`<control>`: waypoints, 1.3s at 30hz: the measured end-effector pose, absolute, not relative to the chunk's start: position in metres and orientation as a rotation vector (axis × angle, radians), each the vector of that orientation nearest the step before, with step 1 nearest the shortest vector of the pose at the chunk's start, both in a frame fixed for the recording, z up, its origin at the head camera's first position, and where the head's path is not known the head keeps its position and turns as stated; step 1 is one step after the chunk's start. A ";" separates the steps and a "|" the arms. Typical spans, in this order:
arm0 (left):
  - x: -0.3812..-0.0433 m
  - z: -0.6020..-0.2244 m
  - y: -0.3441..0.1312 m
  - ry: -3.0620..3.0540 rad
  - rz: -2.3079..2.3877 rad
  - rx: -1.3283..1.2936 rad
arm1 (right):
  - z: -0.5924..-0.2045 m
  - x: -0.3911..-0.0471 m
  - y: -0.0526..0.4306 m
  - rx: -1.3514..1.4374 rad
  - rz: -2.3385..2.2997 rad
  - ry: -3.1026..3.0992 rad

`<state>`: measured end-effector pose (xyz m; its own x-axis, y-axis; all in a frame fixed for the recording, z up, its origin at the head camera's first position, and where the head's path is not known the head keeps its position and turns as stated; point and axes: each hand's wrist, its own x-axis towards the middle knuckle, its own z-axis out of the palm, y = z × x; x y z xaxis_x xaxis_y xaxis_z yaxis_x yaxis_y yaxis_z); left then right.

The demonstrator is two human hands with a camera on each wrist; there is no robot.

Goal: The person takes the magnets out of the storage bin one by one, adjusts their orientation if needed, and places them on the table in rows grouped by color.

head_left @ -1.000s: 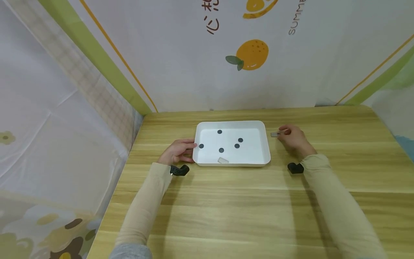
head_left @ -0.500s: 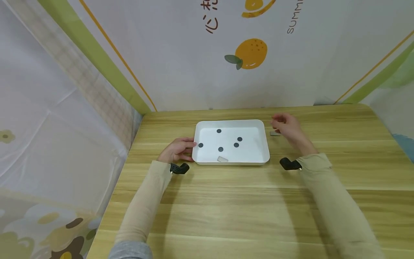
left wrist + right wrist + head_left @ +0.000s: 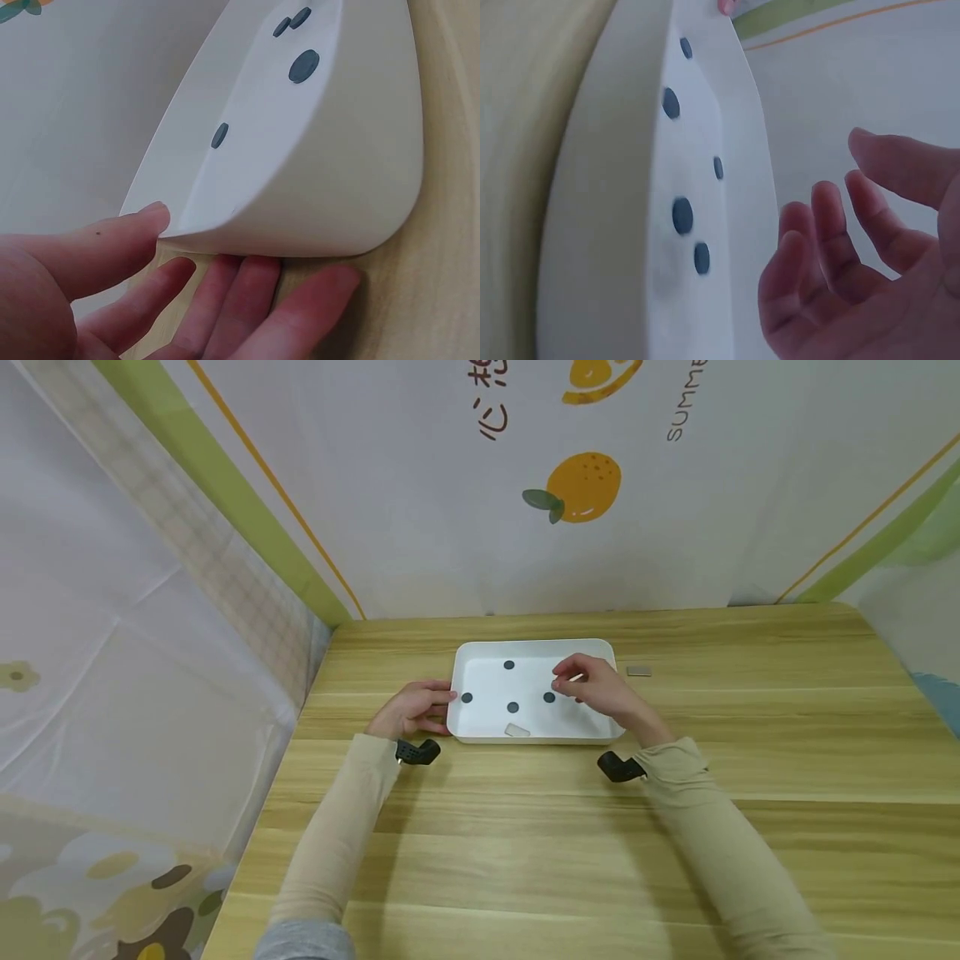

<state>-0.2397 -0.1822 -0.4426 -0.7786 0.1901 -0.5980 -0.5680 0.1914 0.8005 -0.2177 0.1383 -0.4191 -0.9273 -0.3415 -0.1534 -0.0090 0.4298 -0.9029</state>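
Note:
A white rectangular tray (image 3: 486,651) stands on the wooden table with several small black discs (image 3: 513,707) scattered over its floor. A pale, translucent flat piece (image 3: 517,730) lies near its front wall. My left hand (image 3: 414,707) grips the tray's left end, with the thumb (image 3: 154,218) over the rim and the fingers against the outer wall. Over the tray's right part hangs my right hand (image 3: 600,687), close to two discs and partly covering one of them. The right wrist view shows its thumb (image 3: 900,161) apart from the loosely bent fingers, nothing between them.
On the table, just beyond the tray's right end, lies a small grey rectangular piece (image 3: 638,671). A white curtain (image 3: 420,527) with printed oranges hangs along the table's back edge. Black wrist devices (image 3: 621,767) sit on both sleeves.
My right hand has lifted away from the small grey piece and moved left over the tray, while that piece stays on the table. The left hand keeps its place at the tray.

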 end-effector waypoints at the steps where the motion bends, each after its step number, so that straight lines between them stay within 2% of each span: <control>1: -0.240 -0.443 -0.182 1.875 1.651 -0.357 | -0.421 -0.218 0.134 -0.316 -1.485 2.373; 11: -0.239 -0.444 -0.181 1.884 1.642 -0.367 | -0.437 -0.213 0.099 -0.381 -1.372 2.409; 24: -0.240 -0.446 -0.182 1.877 1.653 -0.389 | -0.453 -0.209 0.077 -0.532 -1.109 2.553; 39: -0.240 -0.445 -0.182 1.876 1.655 -0.396 | -0.462 -0.211 0.071 -0.471 -1.028 2.639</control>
